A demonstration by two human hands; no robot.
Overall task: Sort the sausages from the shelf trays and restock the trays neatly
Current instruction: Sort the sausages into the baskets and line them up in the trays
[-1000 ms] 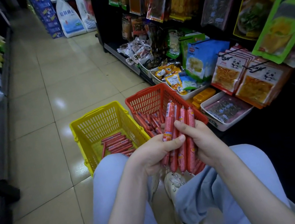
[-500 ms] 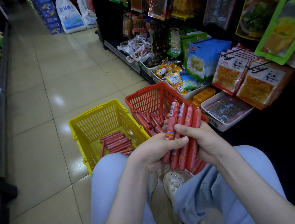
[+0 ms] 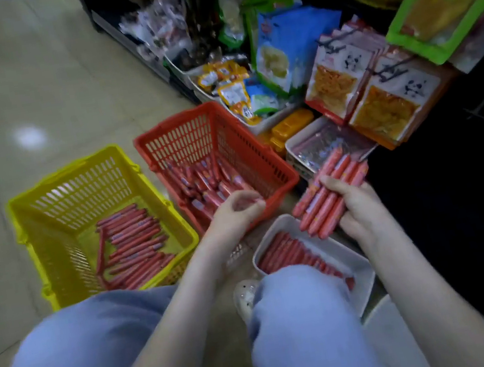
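My right hand (image 3: 359, 211) grips a bundle of red sausages (image 3: 328, 192), held slanted above the far end of a white tray (image 3: 356, 263) on the floor. A row of sausages (image 3: 290, 252) lies in that tray. My left hand (image 3: 233, 213) hovers at the near rim of the red basket (image 3: 209, 131) with curled fingers; whether it holds a sausage is unclear. Loose sausages (image 3: 203, 186) lie jumbled in the red basket. The yellow basket (image 3: 75, 192) to its left holds sausages (image 3: 132, 243) laid roughly parallel.
A white shelf tray (image 3: 295, 145) with silvery packs sits on the bottom shelf behind the held bundle. Snack packets (image 3: 342, 80) hang and stand along the shelf on the right. Tiled floor (image 3: 11, 93) stretches left. My knees (image 3: 301, 317) and a white shoe (image 3: 246, 294) are below.
My left hand has let go of the bundle and moved left to the red basket. My right hand alone holds the bundle, shifted right. The view has tilted down, showing the floor tray.
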